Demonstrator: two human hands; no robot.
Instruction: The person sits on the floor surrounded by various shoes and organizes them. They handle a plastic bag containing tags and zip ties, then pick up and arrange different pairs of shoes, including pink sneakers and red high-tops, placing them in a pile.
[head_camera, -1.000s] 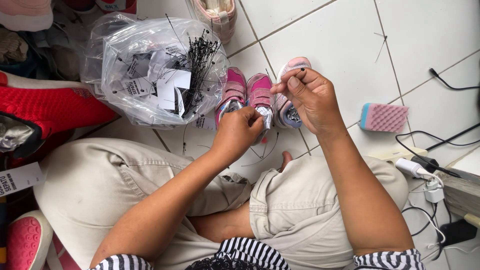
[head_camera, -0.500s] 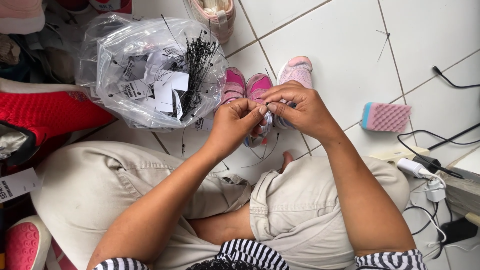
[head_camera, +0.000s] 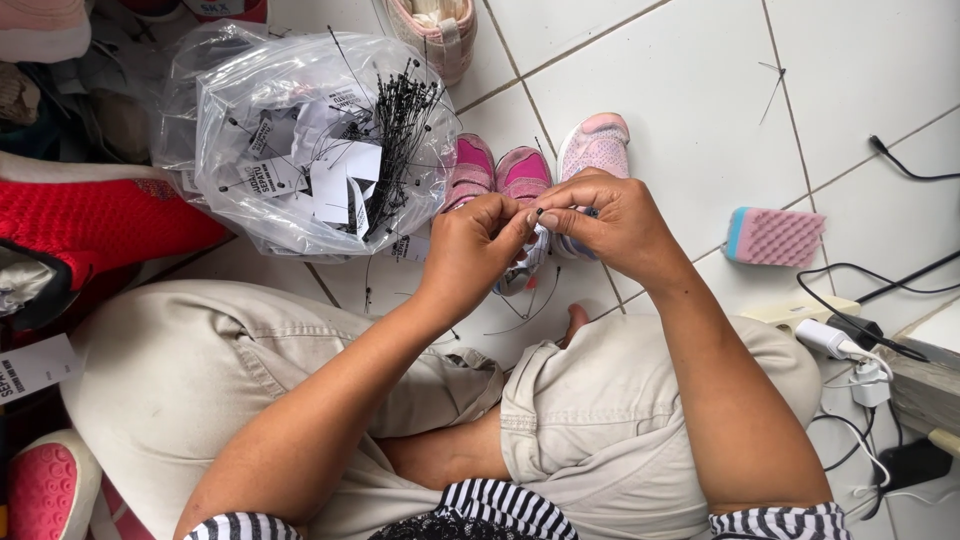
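White tile floor: three pink shoes, two hands.

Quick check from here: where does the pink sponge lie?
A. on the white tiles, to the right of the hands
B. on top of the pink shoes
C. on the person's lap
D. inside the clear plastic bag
A: the sponge lies on the bare tiles, right of the right hand and apart from it.

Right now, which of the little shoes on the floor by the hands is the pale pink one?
The pale pink shoe is the rightmost one, just above the right hand. The two shoes left of it are a deeper magenta pink.
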